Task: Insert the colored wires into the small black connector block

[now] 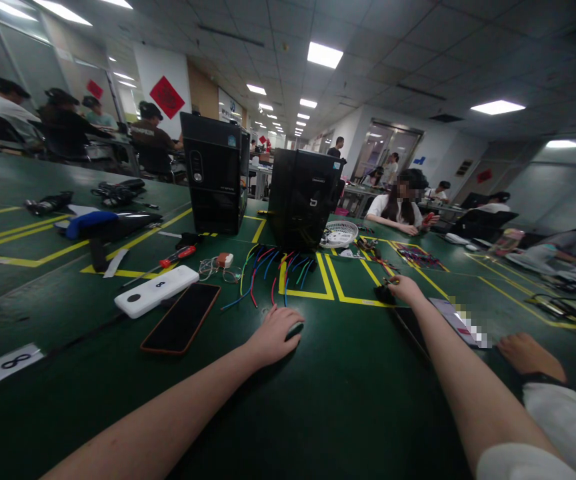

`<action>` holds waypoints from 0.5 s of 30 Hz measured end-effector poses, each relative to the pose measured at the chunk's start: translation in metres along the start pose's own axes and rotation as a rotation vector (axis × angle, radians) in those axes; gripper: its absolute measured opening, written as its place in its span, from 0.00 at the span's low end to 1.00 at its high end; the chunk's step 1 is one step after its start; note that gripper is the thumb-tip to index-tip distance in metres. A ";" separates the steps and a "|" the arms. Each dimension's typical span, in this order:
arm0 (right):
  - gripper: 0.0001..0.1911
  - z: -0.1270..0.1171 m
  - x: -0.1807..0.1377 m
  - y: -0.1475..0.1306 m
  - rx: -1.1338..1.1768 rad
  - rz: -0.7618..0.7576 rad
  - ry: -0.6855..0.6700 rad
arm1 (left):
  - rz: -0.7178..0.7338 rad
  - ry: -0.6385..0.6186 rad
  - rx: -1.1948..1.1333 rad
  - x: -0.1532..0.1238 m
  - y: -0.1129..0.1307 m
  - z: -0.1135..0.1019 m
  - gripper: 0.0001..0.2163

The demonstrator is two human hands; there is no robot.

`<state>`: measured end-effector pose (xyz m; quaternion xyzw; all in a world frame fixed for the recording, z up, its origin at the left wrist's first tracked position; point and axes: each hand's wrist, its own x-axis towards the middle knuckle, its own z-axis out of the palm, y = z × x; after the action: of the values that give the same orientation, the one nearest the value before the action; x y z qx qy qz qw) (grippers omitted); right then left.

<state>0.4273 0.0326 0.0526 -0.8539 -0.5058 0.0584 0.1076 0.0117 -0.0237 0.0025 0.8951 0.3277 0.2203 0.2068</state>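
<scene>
My left hand (274, 335) rests on the green table (338, 400), fingers forward and slightly curved, with a gap between thumb and forefinger; I make out nothing held in it. Just beyond it, several red, blue and green wires (253, 283) fan out in front of the computer towers. My right hand (404, 291) reaches forward to the right, its fingers pinched together at a small dark object (385, 293); what they hold is too small to name. Beside my right forearm lies a phone-like flat object (455, 320), partly blurred out.
Two black computer towers (215, 173) stand ahead. On the left are a white power bank (158, 291), a phone (182, 318), a red screwdriver (178, 256) and a white charger (225, 260). A white basket (339, 233) sits behind. A co-worker's hand (533, 357) lies at right.
</scene>
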 end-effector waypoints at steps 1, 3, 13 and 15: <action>0.18 0.000 0.000 0.000 -0.002 -0.007 -0.002 | 0.000 0.001 0.000 0.000 0.000 0.000 0.15; 0.18 0.000 0.000 0.000 -0.005 -0.021 -0.006 | 0.000 0.001 -0.001 0.000 0.000 0.001 0.15; 0.18 0.002 -0.004 -0.004 0.007 -0.035 -0.015 | 0.008 0.003 0.000 0.000 0.001 0.000 0.14; 0.17 0.005 -0.004 -0.008 0.032 -0.018 -0.013 | 0.011 0.004 0.006 0.000 0.001 0.000 0.14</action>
<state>0.4176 0.0336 0.0502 -0.8470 -0.5133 0.0708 0.1183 0.0120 -0.0244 0.0026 0.8970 0.3240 0.2223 0.2024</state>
